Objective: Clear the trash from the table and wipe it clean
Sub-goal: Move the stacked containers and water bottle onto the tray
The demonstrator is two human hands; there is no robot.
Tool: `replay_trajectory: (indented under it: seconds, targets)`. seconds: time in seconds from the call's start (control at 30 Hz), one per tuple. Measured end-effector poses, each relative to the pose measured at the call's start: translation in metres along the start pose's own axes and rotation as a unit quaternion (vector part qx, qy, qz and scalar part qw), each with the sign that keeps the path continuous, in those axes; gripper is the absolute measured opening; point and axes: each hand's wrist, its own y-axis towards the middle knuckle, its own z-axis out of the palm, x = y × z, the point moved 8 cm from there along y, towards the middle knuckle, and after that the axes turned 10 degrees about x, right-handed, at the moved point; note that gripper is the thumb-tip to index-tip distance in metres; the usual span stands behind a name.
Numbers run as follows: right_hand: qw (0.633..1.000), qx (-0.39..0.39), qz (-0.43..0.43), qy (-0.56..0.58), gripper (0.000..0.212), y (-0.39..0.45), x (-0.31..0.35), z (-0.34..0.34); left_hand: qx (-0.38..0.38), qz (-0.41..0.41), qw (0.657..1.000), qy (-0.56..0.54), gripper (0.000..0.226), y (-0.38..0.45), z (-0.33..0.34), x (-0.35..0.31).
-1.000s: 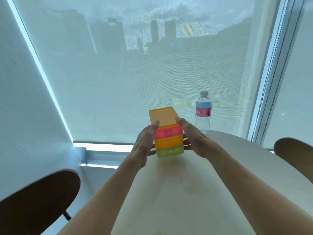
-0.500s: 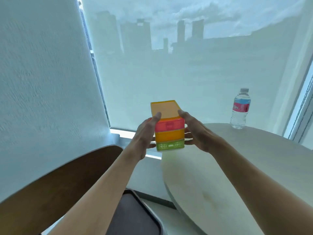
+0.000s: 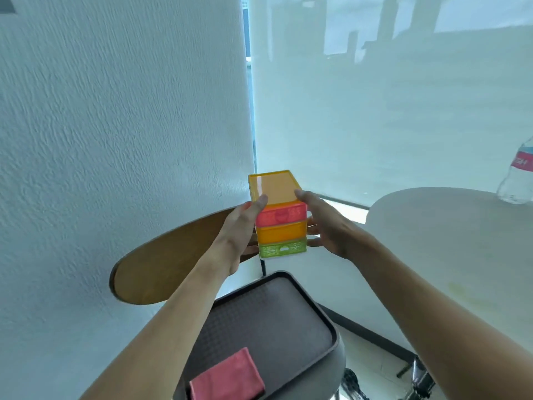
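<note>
Straight ahead, two bare hands are holding a small plastic drawer unit (image 3: 279, 215) up in the air, clear of any surface. It is standing upright, with an orange top and three drawer fronts stacked red, orange and green from top to bottom. The left hand (image 3: 241, 230) is pressing against its left side, thumb lying over the top edge, and the right hand (image 3: 326, 226) is pressing against its right side, its fingers (image 3: 313, 242) curling round behind the unit, so the unit is being clamped between the two palms.

Below the unit, a dark grey tray (image 3: 323, 319) is resting on a round grey seat. A folded pink cloth (image 3: 227, 376) is lying flat at the tray's near left corner, touching the tray floor. A brown wooden chair back (image 3: 161, 269) is showing behind the left forearm, in front of a white textured wall (image 3: 115, 125).

To the right, the rounded left edge of a pale worktop (image 3: 447, 255) is curving into view, well apart from the held unit. A clear water bottle (image 3: 519, 180) with a red label is standing upright near the worktop's far edge, partly cut off by the right side of the view. A translucent window blind (image 3: 389, 111) is filling the background, with building outlines showing faintly through it.
</note>
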Motion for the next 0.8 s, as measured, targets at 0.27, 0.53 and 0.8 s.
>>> replay_trajectory:
  seconds: [0.27,0.53,0.8]
  targets:
    - [0.997,0.057,0.036,0.024,0.039,0.016,-0.050,0.087,-0.044,-0.054,0.998,-0.010,0.078,-0.046,-0.065,0.068]
    - [0.988,0.116,0.094,0.029,0.032,0.039,-0.118,0.149,-0.090,-0.097,0.990,-0.047,0.057,-0.073,-0.108,0.153]
    - [0.976,0.150,0.148,0.049,0.030,0.073,-0.204,0.193,-0.145,-0.155,0.974,-0.074,0.047,-0.087,-0.137,0.239]
